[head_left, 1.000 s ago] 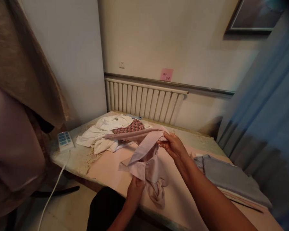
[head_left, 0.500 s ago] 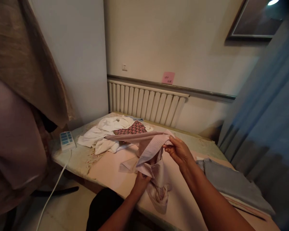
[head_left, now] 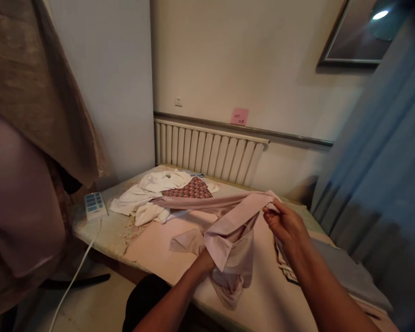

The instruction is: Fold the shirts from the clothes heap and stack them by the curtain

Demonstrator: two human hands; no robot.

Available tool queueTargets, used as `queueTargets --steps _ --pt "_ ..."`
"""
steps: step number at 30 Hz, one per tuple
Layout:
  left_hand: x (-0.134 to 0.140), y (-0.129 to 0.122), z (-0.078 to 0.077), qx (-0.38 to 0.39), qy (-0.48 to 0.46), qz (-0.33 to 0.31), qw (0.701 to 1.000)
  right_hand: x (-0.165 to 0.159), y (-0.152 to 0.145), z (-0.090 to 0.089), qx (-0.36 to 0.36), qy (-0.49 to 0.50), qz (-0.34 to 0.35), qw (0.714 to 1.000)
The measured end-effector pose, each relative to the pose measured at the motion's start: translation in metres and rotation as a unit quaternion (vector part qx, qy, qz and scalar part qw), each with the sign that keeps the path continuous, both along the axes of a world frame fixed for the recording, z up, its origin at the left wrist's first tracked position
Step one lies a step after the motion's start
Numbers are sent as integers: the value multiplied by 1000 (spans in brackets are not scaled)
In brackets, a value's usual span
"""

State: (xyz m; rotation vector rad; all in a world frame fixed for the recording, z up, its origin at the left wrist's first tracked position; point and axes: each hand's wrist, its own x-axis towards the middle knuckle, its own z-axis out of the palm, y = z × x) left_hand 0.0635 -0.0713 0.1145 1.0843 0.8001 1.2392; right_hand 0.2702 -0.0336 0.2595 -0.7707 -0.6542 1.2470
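A pale pink shirt (head_left: 240,216) is stretched between my two hands above the table. My right hand (head_left: 287,226) pinches one end of its folded band, with thumb and fingers pressed together. My left hand (head_left: 207,262) grips the other end from below; its fingers are mostly hidden by a pointed flap of the cloth. One long strip of the shirt trails left onto the clothes pile, and its lower part hangs bunched in front of my left hand, down to the tabletop.
White clothes (head_left: 145,189) and a red patterned cloth (head_left: 193,188) lie at the table's back left. A power strip (head_left: 95,206) rests on the left corner, its cord hanging down. Folded grey clothes (head_left: 352,267) are stacked on the right. A radiator (head_left: 207,150) stands behind the table (head_left: 159,253).
My right hand has moved right, drawing the shirt's band out longer and straighter. My left hand remains near the same spot, with more of its fingers covered by cloth.
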Motion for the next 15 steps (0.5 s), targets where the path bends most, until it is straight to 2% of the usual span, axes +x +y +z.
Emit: queueTargets --steps 2,4,6,8,10,12,15 --pt "-12 9 24 31 38 -36 998 20 -3 14 8 -4 -39 999" --pt "-29 22 58 34 98 -32 994 34 -11 37 31 -9 -77 996" --pt "-49 36 100 58 152 -3 987 39 -25 66 52 -7 -118 992" --pt "-66 43 146 135 208 62 967 38 -42 94 90 -7 -153 984" --pt "-77 39 191 213 258 169 927 32 -61 117 156 -27 -185 970" --pt "-79 20 231 289 283 280 870 27 -79 133 236 -57 -216 946" --pt "-73 -23 276 385 275 417 776 23 -104 145 349 -86 -268 894"
